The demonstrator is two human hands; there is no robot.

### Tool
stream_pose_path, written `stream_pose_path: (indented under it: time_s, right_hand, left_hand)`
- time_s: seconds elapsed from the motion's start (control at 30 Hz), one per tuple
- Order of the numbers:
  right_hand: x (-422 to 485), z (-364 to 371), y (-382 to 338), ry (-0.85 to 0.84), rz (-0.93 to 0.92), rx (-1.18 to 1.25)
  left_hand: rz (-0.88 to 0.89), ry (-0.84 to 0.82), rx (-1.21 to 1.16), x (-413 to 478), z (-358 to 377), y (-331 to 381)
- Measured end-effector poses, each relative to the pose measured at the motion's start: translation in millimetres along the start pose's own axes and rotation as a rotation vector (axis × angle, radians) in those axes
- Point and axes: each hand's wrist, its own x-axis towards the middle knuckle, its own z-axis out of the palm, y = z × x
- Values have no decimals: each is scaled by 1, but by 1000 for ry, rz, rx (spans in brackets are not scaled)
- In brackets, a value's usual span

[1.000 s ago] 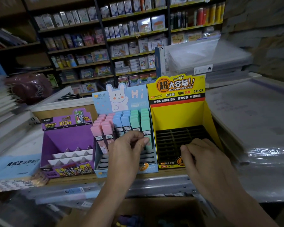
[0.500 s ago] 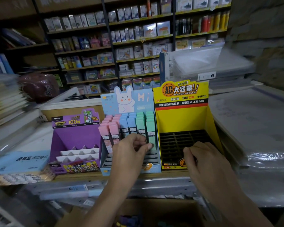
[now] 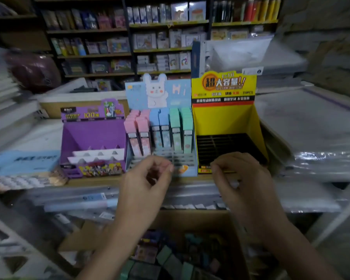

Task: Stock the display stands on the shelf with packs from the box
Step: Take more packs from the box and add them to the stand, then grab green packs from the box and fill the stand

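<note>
Three display stands sit on the wooden shelf (image 3: 93,181): a purple stand (image 3: 93,136) with white dividers, a light-blue rabbit stand (image 3: 178,91) holding pink, blue and green packs (image 3: 160,130) in its back rows, and a yellow stand (image 3: 224,118) with a bare black grid. My left hand (image 3: 148,178) hovers before the blue stand's front slots, fingers curled, nothing in it. My right hand (image 3: 238,176) hangs in front of the yellow stand, fingers loosely curled and holding nothing. Below, an open cardboard box (image 3: 170,219) holds several loose packs (image 3: 170,257).
Stacks of plastic-wrapped sheets (image 3: 315,126) lie to the right, a blue flat box (image 3: 22,160) and book piles to the left. Shelves (image 3: 162,49) full of stationery fill the back wall. A white rack (image 3: 12,249) stands at the lower left.
Both hands have pulled back from the stands toward me and down. My left hand has let go of the green pack it was seating. The view tilted down, showing more of the box.
</note>
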Motion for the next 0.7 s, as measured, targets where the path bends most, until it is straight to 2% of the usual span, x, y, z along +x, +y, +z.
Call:
stream_pose_path:
  time_s: [0.13, 0.23, 0.37, 0.53, 0.7]
  right_hand:
    - [-25, -4, -10, 15, -14, 24]
    - [-43, -2, -16, -53, 132, 120]
    - [-80, 18, -14, -191, 344, 148]
    - [-134, 41, -8, -385, 432, 148]
    - [-181, 61, -9, -506, 525, 142]
  left_hand:
    - [-93, -46, -31, -34, -13, -26]
    - [-192, -62, -31, -62, -20, -47]
    - [-257, -121, -25, -92, -30, -71]
    - [-350, -151, -12, -135, -42, -98]
    - [-420, -203, -13, -171, -51, -118]
